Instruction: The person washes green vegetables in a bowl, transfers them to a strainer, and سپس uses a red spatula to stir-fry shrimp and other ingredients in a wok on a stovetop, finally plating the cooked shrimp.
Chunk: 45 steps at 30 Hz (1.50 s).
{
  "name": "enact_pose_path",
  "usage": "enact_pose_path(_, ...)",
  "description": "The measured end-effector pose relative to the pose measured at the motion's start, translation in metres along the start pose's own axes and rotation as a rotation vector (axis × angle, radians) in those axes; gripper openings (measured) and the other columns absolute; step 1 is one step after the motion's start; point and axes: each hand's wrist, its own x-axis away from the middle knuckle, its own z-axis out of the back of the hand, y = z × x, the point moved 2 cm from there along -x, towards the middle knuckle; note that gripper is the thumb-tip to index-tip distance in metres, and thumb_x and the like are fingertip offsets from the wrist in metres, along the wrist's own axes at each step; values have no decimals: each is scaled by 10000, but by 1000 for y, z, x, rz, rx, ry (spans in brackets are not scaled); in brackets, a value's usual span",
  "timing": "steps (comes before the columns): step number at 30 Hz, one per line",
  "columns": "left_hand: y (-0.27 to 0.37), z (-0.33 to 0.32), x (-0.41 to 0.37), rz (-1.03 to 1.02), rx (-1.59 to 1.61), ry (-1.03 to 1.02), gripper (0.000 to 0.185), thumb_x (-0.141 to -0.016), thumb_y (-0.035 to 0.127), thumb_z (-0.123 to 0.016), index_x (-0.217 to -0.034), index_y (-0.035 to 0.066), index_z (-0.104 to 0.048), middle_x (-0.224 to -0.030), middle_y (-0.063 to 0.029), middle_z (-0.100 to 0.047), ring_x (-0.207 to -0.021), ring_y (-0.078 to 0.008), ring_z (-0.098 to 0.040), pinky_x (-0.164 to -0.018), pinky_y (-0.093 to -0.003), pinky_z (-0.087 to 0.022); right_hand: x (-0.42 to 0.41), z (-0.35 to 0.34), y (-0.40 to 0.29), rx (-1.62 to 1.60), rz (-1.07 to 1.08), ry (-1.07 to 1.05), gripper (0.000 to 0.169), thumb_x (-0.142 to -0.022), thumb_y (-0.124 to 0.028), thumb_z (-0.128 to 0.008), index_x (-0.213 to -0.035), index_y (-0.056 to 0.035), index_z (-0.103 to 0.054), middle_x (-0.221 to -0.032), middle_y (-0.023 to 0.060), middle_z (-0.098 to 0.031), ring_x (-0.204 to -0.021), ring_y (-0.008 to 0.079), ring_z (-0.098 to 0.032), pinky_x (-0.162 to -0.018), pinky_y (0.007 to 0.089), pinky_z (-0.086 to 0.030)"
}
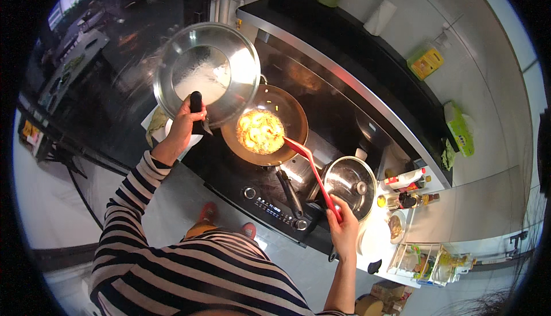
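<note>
My left hand (185,122) grips the black handle of a large glass-and-metal lid (236,66), lifted to the left of the wok and overlapping its upper left rim. My right hand (343,225) is closed around a red spatula or spoon (314,169). That utensil's head touches the right edge of the food (260,131), which looks like shrimp in bubbling liquid. The food lies in the wok (297,113), whose black handle (289,193) points towards me. Beneath the wok is a black cooktop (241,178) with knobs.
A pot with a glass lid (351,182) stands right of the wok. Bottles (404,179), a plate of food (395,226) and a wire rack (415,260) are farther right. A white bowl, partly hidden, sits beyond my left hand. A black ledge (387,62) runs behind the cooktop.
</note>
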Motion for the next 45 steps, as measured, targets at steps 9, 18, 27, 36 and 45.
enact_pose_path(9,-99,117,-96,4,-4,100,200,-857,-26,-612,-1011,93,-565,-911,32,-531,-859,-85,-507,-834,-225,-398,-47,-73,-107,776,62,-213,399,-861,-126,-672,-1235,-266,-676,-779,70,-519,-687,261,-628,-588,398,-499)
enact_pose_path(18,-167,172,-147,66,96,47,336,-840,-77,-623,-1135,82,-609,-930,27,-557,-880,-104,-530,-859,-229,-418,-81,-163,-103,819,-21,-188,460,-876,-114,-641,-1310,-264,-609,-831,82,-546,-691,275,-644,-576,410,-517)
enact_pose_path(27,-157,190,-178,99,45,-44,235,-794,-103,-586,-848,109,-497,-892,12,-479,-839,-130,-461,-876,-248,-348,-106,-151,-59,390,-409,70,346,-992,-165,-586,-1334,-126,-611,-1042,210,-705,-908,342,-710,-797,405,-537)
enact_pose_path(36,-183,192,-191,151,123,-51,262,-752,-127,-584,-809,100,-466,-941,-22,-489,-888,-162,-463,-925,-259,-322,-125,-206,-44,-462,-708,-219,380,-1020,-210,-589,-1393,-138,-582,-759,-51,-544,-610,22,-484,-455,198,-402)
enact_pose_path(45,-191,204,-187,115,118,-64,255,-736,-136,-612,-739,82,-479,-984,-53,-551,-948,-150,-496,-910,-263,-358,-88,-197,-127,237,-89,-155,414,-948,-137,-632,-1358,-185,-603,-892,128,-655,-758,311,-661,-676,409,-517)
